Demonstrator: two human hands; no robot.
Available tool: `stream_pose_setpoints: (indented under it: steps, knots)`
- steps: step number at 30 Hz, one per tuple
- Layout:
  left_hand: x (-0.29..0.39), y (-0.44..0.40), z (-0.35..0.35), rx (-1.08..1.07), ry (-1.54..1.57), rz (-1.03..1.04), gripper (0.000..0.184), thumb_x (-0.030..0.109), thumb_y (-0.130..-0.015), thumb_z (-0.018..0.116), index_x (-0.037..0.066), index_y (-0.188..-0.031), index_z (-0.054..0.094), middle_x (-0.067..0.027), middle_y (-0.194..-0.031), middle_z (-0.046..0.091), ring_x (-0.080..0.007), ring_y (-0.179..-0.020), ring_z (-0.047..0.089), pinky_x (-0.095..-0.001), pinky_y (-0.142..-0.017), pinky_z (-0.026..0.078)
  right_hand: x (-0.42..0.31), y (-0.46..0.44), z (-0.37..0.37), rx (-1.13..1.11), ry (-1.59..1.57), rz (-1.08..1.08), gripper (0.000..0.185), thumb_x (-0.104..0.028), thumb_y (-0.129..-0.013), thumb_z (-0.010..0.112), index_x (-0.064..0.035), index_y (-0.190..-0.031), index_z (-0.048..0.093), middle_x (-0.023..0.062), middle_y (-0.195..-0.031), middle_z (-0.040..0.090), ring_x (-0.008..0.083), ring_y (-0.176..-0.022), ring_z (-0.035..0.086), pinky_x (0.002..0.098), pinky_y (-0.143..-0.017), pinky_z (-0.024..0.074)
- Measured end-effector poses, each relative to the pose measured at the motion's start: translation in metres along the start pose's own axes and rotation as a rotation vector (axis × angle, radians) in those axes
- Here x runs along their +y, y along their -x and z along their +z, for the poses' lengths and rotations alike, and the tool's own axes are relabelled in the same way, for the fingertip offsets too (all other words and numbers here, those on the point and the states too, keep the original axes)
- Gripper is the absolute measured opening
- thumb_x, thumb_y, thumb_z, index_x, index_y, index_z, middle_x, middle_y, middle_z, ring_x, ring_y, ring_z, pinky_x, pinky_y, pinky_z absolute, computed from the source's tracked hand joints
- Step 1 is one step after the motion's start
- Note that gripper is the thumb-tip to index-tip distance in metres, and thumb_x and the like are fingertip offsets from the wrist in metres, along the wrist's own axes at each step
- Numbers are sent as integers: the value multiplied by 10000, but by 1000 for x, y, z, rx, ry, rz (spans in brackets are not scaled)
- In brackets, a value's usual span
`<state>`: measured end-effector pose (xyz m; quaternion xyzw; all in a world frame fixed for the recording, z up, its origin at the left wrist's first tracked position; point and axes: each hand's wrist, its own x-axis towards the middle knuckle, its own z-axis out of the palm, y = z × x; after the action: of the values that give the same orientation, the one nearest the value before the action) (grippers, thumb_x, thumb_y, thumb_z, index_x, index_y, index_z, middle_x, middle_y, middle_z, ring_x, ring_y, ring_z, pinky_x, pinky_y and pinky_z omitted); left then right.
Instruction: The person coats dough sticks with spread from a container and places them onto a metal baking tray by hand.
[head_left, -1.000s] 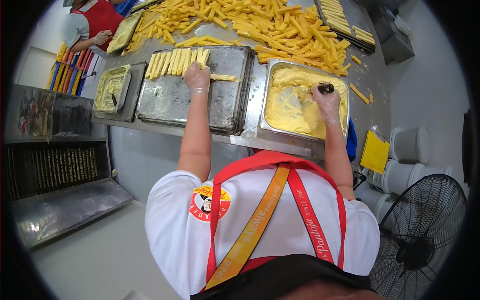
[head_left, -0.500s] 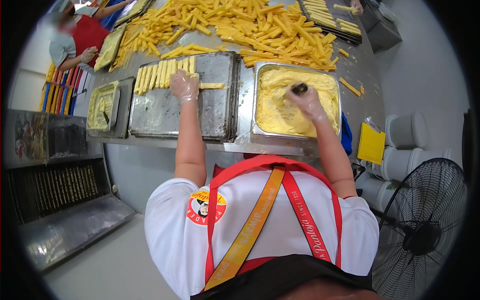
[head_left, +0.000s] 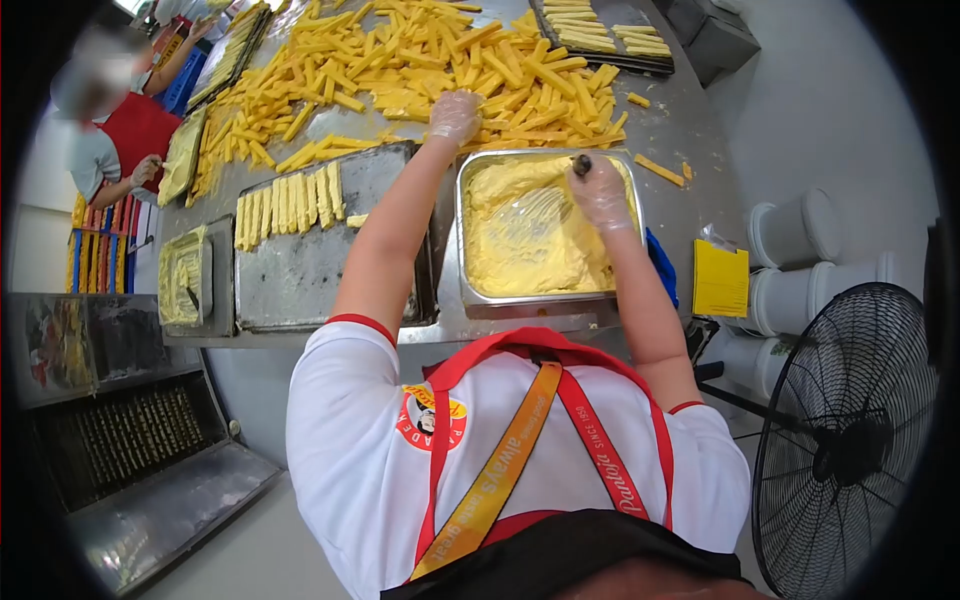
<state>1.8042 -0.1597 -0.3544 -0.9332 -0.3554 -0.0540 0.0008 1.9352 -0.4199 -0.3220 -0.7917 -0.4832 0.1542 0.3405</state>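
Pale yellow cream [head_left: 505, 245] lies thick and streaked in a metal pan [head_left: 540, 298].
The right hand [head_left: 601, 195] grips a dark handle [head_left: 581, 164] above it; the left hand [head_left: 456, 116] meets piled sticks [head_left: 400, 65], its opening unclear.

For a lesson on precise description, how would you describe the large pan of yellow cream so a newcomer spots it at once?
Find the steel table with its heap of yellow sticks. At its near edge, just right of the dark tray, sits the deep metal pan of cream. Unlike the smaller cream pan at far left, it has the right hand over it, holding a dark handle.
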Motion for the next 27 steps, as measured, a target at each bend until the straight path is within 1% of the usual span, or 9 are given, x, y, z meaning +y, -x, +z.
stream_pose_setpoints:
  steps: [4,6,9,12,15,18,22,25,27]
  knots:
    - [-4,-45,46,-248,-92,-87,298,171,-839,595,149,-1124,680,-102,-1180,652,-306,-1125,584,-402,-918,491,-29,29,17,-92,-111,-422,161,-145,-811,619,-51,-940,642,179,-893,643,354,-849,629,425,-750,518]
    - [-7,-59,61,-280,-85,-163,335,154,-835,599,152,-1163,668,-106,-1221,638,-306,-1147,581,-408,-928,490,-43,29,0,-473,-244,-162,227,-189,-799,642,-30,-962,644,191,-890,655,342,-846,640,387,-759,523]
    - [-12,-60,64,-202,-11,-252,296,200,-825,617,126,-1105,678,-124,-1170,655,-311,-1112,597,-419,-908,496,1,0,1,-131,-276,161,251,-211,-795,642,1,-931,638,208,-843,652,354,-810,640,387,-734,519]
    - [-15,-39,29,-5,179,-274,272,234,-795,634,105,-1029,682,-151,-1105,668,-330,-1046,616,-425,-877,496,-2,5,-8,223,112,-222,187,-158,-784,616,-11,-898,637,199,-809,646,357,-781,633,400,-717,517]
    - [-39,-15,16,257,435,-157,260,237,-767,645,98,-984,681,-180,-1029,673,-340,-959,630,-434,-822,493,-27,36,-14,-230,-2,-458,184,-149,-788,612,-13,-908,636,204,-829,647,350,-789,632,401,-726,513]
    - [-42,26,-12,402,698,-81,247,184,-763,646,92,-988,691,-197,-964,672,-339,-860,641,-428,-752,494,-20,19,-25,-529,-24,-23,201,-161,-795,616,-13,-928,635,206,-860,649,344,-794,635,410,-732,511]
    - [-2,108,-75,399,686,-77,265,86,-766,668,66,-1029,702,-183,-904,684,-274,-749,664,-360,-683,514,4,5,-18,178,193,-280,159,-174,-785,672,-35,-804,597,120,-690,604,229,-616,567,368,-619,477]
    - [31,160,-83,361,758,-72,287,77,-755,699,53,-1041,702,-161,-906,694,-248,-767,671,-335,-704,522,-12,28,-20,-222,84,-512,169,-179,-787,674,-28,-812,604,116,-693,603,199,-618,566,363,-604,472]
    - [50,182,-71,233,824,-103,345,81,-757,702,50,-1100,670,-162,-908,693,-256,-779,673,-336,-719,524,-27,22,-44,-488,70,-177,188,-172,-796,648,-21,-908,630,182,-851,644,311,-740,618,398,-677,504]
